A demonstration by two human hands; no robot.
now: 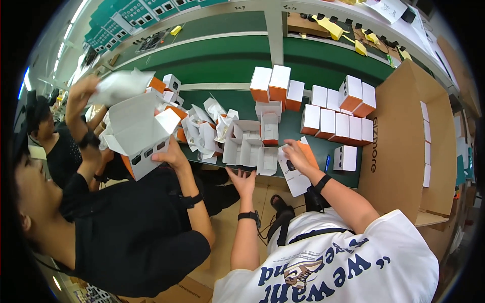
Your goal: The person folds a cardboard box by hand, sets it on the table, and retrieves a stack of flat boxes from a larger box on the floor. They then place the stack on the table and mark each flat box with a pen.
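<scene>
Just under the right fingers (289, 148) grasping it, the orange-and-white carton (298, 183) points lengthwise bodyward, while spread left fingers (241, 175) meet an open white box (234, 152).

We see a flat, dark green surface (295, 126) before a pale metal upright post (275, 40), a beige tiled floor (258, 194) below, and bright white tube lights (78, 11) at upper left

White and orange lead!

Here's a flat white-and-orange cardboard piece (297, 182), black-printed! Rectangular cardboard boxes (342, 124) flash white tops, orange sides; a flat dark-green worktop (292, 123), a slim blue pen (327, 162), and that open brown cardboard carton (391, 156), dark-lettered!
</scene>
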